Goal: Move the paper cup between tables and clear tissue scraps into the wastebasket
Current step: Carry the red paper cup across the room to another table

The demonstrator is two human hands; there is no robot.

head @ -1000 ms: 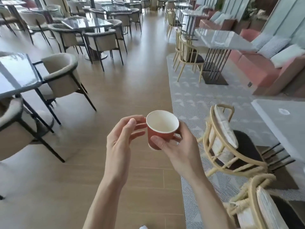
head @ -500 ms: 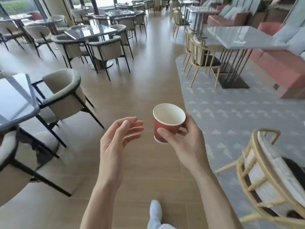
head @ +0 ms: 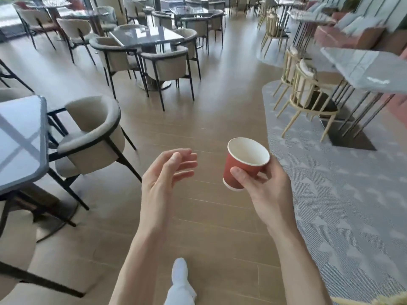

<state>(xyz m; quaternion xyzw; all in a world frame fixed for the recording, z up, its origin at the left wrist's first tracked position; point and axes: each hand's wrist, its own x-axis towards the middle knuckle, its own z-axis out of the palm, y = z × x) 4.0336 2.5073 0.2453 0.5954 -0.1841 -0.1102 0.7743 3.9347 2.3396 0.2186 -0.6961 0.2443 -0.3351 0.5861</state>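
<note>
At the bottom edge, a white-clad foot [head: 180, 274] steps onto the light brown wood-plank floor [head: 211, 119]. Above it the person's right hand [head: 267, 188] grasps a small red paper cup with a white inside [head: 243, 165], thumb across its near side and fingers curled round the far side; the cup is in mid-air over the floor, tilted with its open mouth facing up and toward the camera, and looks empty. The left hand [head: 164, 175] is apart from the cup on its left, released, with fingers loosely extended and holding nothing. To the left stands a glossy grey table [head: 21, 142] with a beige padded chair on black legs [head: 92, 137] beside it. To the right lies a grey patterned carpet [head: 343, 194], bearing a cream-framed chair with a dark seat [head: 310, 95] beside a grey marble-look table [head: 363, 69]. Further off sits a dark glass-topped table [head: 149, 37] ringed by beige chairs
</note>
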